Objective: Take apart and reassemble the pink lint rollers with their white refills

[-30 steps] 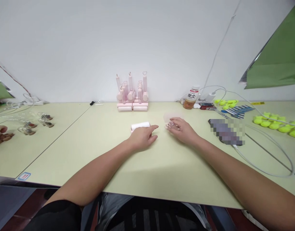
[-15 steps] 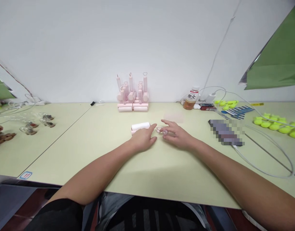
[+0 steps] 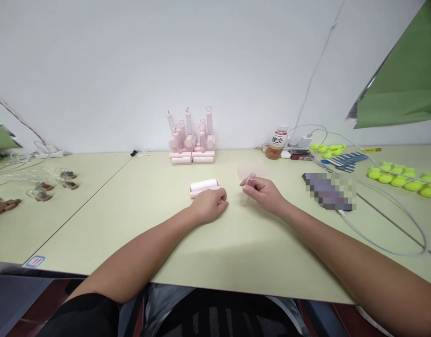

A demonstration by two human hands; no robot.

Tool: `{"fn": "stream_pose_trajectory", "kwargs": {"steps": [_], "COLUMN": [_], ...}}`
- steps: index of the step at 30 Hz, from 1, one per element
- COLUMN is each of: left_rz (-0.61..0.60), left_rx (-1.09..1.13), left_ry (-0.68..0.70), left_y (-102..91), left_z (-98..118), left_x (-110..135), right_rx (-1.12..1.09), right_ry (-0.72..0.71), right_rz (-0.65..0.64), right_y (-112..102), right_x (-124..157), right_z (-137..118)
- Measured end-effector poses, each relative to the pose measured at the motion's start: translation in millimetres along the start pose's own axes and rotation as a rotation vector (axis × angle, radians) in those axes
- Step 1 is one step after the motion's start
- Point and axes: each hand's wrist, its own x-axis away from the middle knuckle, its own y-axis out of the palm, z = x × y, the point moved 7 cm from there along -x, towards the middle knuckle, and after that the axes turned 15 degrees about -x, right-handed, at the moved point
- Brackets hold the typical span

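At table (image 3: pixel 131 196), R fingers (image 3: pixel 261 183) pinch clear tube (image 3: pixel 252 178), L fingers (image 3: pixel 222 192) curled, hold unclear; bottle (image 3: pixel 276 140) w/ brown liq. (image 3: pixel 273 152)

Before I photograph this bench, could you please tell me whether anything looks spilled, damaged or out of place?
Nothing looks spilled or plainly damaged. Slightly untidy, though: the phone lies slantwise on the desk to the right, its white cable trailing in a wide, loose loop.
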Motion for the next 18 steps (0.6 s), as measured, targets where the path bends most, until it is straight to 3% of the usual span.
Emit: {"fn": "stream_pose_trajectory", "kwargs": {"steps": [4,7,12,18], "left_rz": [0.054,0.041,-0.009,0.017], "left_rx": [0.587,0.936,1.101,1.155], "left_ry": [-0.107,-0.098,-0.010,-0.047], "left_y": [0.5,2.4,2.2,-0.2], "left_z": [-12,-13,-4,-4], "left_x": [-3,-5,-6,-5], "right_rx": [-0.286,-0.464,-0.602,-0.673], "right_ry": [0.082,0.120,0.184,0.245], "right_rz": [0.118,0.188,0.162,0.087], "right_y": [-5,-5,3,9], "right_x": [1,5,8,8], "right_z": [-2,-5,-6,-2]}}
